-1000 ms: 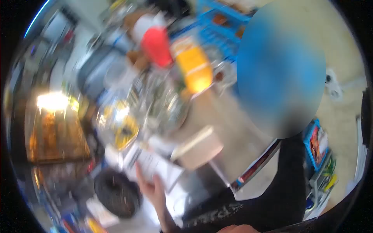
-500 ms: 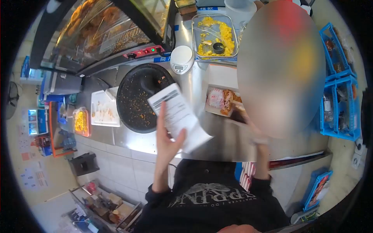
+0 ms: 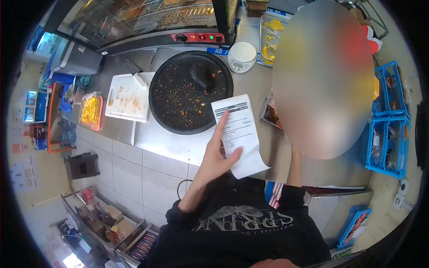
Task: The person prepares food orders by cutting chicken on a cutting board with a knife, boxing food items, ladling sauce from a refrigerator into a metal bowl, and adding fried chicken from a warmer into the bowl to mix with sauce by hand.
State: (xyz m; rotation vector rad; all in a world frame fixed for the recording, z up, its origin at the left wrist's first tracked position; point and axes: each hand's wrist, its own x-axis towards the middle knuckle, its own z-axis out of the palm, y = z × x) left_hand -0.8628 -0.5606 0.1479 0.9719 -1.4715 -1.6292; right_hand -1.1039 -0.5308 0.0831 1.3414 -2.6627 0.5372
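Observation:
My left hand [image 3: 215,161] is closed on a printed paper receipt [image 3: 245,139], thumb and fingers pinching it. The slip hangs over the front part of the counter with its lower corner curling. My right forearm [image 3: 295,167] reaches up from the sleeve, but a large blurred patch hides the hand and whatever it touches. At the patch's left edge a small part of a box with brown food [image 3: 271,114] shows. Just left of the receipt lies a round black pan [image 3: 181,100] strewn with crumbs, a dark rounded object [image 3: 201,77] in it.
A white cutting board [image 3: 127,100] with crumbs and a tub of yellow food [image 3: 90,111] stand to the left. Behind are a white kitchen scale [image 3: 242,57], a tray with yellow food [image 3: 268,38] and a glass-fronted cabinet [image 3: 147,22]. Blue baskets [image 3: 389,147] hang at right.
The view has swung left, so the pan, scale and board appear farther right. The receipt stays in my left hand. My right hand and most of the food box are now hidden.

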